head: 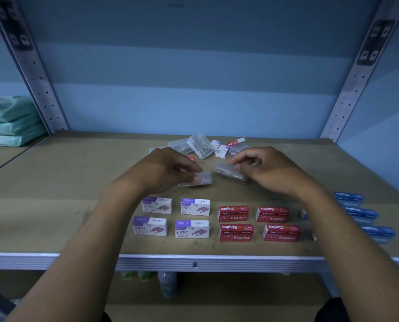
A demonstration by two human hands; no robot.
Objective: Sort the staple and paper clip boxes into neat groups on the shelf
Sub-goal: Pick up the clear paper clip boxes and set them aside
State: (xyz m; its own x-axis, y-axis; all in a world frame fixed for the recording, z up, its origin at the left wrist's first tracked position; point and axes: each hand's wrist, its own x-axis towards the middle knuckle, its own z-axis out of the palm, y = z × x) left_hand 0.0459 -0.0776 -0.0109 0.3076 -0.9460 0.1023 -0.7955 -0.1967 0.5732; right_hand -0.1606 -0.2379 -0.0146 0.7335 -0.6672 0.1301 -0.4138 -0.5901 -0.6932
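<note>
My left hand (165,169) pinches a clear paper clip box (199,180) just above the brown shelf board (54,194). My right hand (267,169) grips a second clear paper clip box (228,174) beside it. Several purple-and-white staple boxes (176,216) stand in a square block near the front edge. To their right, several red staple boxes (259,223) form a matching block. Blue boxes (362,213) line up at the far right, partly hidden by my right forearm. A loose pile of clear boxes and small staple boxes (205,146) lies behind my hands.
Perforated metal uprights (43,89) (354,84) frame the shelf bay. Green plastic-wrapped packs (10,122) are stacked on the neighbouring shelf at the left. Bottles (167,283) stand on the level below the grey front rail (194,263).
</note>
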